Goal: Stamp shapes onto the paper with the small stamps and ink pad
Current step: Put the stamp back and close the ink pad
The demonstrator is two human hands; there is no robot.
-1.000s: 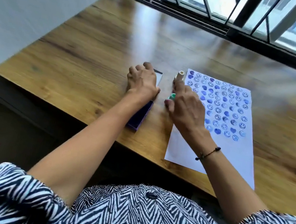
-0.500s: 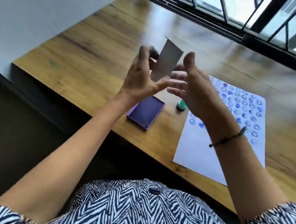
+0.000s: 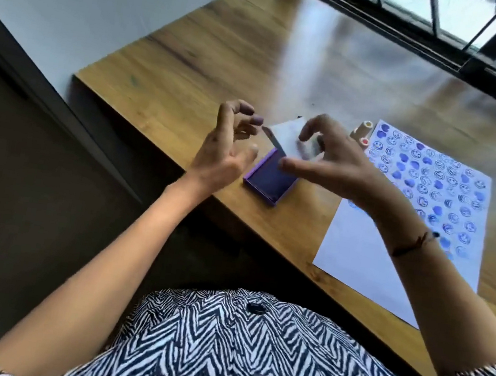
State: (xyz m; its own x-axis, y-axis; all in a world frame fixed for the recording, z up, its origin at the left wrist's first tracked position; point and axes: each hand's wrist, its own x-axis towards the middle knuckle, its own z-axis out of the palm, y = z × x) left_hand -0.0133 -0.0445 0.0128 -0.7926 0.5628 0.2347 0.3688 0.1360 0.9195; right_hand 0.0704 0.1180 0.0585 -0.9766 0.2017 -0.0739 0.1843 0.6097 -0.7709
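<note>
Fingers of the left hand [image 3: 224, 145] curl loosely apart above the table's near-left edge, palm turned inward, touching nothing. Between the two hands a pale lid [image 3: 289, 137] hangs tilted over the ink pad [image 3: 269, 176]; motion blur hides whether the right hand [image 3: 337, 165], fingers spread and arched, actually grips it. The purple pad lies open on the wooden table [image 3: 229, 46], close to the near edge, with bare wood stretching beyond toward the window. Two small stamps [image 3: 362, 134] lie just beyond the right hand, touching the paper's [image 3: 358, 256] far-left corner. Its far half carries rows of blue smileys and hearts; the near half is blank.
</note>
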